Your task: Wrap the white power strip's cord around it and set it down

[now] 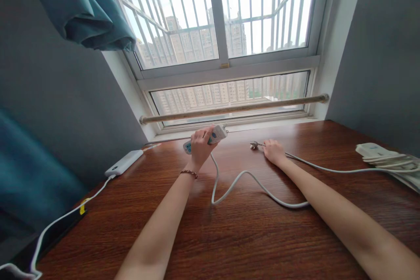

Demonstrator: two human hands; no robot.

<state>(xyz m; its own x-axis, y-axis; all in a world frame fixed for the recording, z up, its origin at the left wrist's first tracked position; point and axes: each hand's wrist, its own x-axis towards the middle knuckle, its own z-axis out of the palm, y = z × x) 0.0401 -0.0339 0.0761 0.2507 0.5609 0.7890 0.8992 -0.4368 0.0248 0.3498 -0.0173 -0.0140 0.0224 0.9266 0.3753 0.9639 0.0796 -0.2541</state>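
Observation:
My left hand (201, 144) is closed around a white power strip (217, 134), lifted near the window edge of the table. The strip's ends stick out on both sides of my fingers, and blue sockets show at its left end. A white cord (244, 173) hangs from it and bends across the tabletop, passing under my right forearm. Farther right, my right hand (274, 151) is closed on a cord just behind its plug (254, 145), whose prongs point left. That cord (324, 167) runs off to the right; part of the grip is hidden by my fingers.
The brown wooden table (229, 245) reaches the window sill. A white power strip (124, 162) with its cord lies at the left edge. At the right sits another white strip (374, 149) with bundled cord. A horizontal rail (236, 108) crosses the window; a blue curtain (82, 13) hangs left.

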